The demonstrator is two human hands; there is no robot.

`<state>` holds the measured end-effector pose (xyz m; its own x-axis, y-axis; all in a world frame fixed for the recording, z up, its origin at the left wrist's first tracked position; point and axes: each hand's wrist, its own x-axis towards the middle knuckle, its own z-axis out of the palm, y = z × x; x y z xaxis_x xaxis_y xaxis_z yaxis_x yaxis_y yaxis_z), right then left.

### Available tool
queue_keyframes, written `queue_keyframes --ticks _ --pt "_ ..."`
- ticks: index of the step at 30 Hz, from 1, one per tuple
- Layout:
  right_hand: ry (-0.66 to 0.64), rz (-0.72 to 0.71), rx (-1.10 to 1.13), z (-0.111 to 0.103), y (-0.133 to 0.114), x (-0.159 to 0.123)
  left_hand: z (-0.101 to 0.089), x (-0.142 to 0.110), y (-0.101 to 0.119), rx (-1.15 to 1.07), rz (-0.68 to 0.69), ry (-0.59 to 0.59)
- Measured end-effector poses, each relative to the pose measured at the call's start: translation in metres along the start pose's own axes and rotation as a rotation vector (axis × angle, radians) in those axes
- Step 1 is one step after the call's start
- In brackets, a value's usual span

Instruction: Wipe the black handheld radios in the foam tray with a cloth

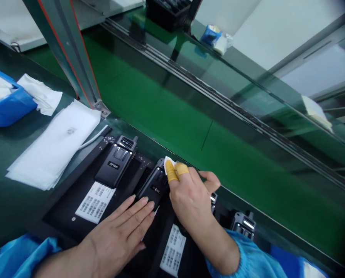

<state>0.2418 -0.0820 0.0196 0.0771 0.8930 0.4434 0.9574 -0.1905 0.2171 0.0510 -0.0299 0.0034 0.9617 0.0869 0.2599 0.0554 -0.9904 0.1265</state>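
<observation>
A black handheld radio marked "Riton" [151, 188] lies face down in a black tray [59, 210]. My left hand [122, 227] rests flat on its lower end, fingers stretched out. At its top end my right hand [190, 189], with yellow finger cots on two fingers, presses a small white cloth [167, 164] against the casing. To the left lies a second radio [114, 164], its back showing the same mark. Below that one is a white label sheet [95, 202] printed with barcodes; another label sheet [173, 251] sits under my right forearm.
A stack of white plastic bags [53, 144] lies on the left of the bench. Beyond it stand a blue bin [12, 102] with white cloths and a metal post [71, 50]. Another radio [244, 224] sits at the right. Behind the bench runs a green conveyor belt [161, 104].
</observation>
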Motion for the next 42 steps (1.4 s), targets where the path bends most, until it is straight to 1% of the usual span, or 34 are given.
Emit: queue_keyframes --ticks 3,5,8,10,13,15,18,20,24,26,28,30,34,36,38,42 --pt "-0.044 0.03 -0.017 -0.003 0.007 -0.013 0.001 -0.002 0.0 0.006 0.004 -0.008" --pt "-0.054 0.081 -0.008 -0.006 0.014 -0.022 0.001 -0.002 0.001 0.008 0.009 -0.026" --pt "-0.032 0.148 -0.008 -0.012 0.022 -0.031 0.001 -0.002 0.001 -0.015 0.001 -0.036" --pt "-0.037 0.136 -0.012 -0.019 0.021 -0.034 0.0 0.0 0.002 -0.046 -0.03 -0.016" --pt "-0.061 0.09 0.042 -0.027 0.012 -0.038 -0.001 0.002 0.005 -0.081 -0.039 -0.017" --pt "-0.061 0.085 0.095 -0.029 0.002 -0.042 0.0 0.001 0.006 -0.093 -0.032 -0.029" --pt "-0.056 0.075 0.144 -0.026 -0.012 -0.047 0.003 -0.001 0.008 -0.108 -0.064 0.016" --pt "-0.049 0.048 0.157 -0.024 -0.018 -0.047 0.004 -0.002 0.008 -0.111 -0.057 0.031" --pt "-0.09 -0.03 0.175 -0.021 -0.027 -0.041 0.004 -0.002 0.006 -0.128 -0.028 -0.006" --pt "-0.113 -0.04 0.158 -0.022 -0.029 -0.041 0.003 -0.002 0.005 -0.142 -0.029 -0.021" --pt "-0.123 -0.026 0.135 -0.024 -0.026 -0.046 0.002 -0.002 0.005 -0.147 -0.027 -0.043" --pt "-0.13 0.007 0.119 -0.028 -0.019 -0.053 0.002 -0.003 0.005 -0.143 -0.026 -0.059" --pt "-0.108 0.101 0.061 -0.034 0.009 -0.058 0.0 -0.002 0.005 -0.127 -0.039 -0.059" --pt "-0.096 0.122 0.025 -0.033 0.021 -0.052 -0.001 0.0 0.005 -0.117 -0.039 -0.048" --pt "-0.079 0.116 0.005 -0.029 0.026 -0.042 -0.002 0.001 0.003 -0.107 -0.029 -0.035" --pt "-0.008 0.061 0.019 -0.016 0.017 -0.02 -0.001 -0.001 0.001 -0.102 -0.016 -0.043"
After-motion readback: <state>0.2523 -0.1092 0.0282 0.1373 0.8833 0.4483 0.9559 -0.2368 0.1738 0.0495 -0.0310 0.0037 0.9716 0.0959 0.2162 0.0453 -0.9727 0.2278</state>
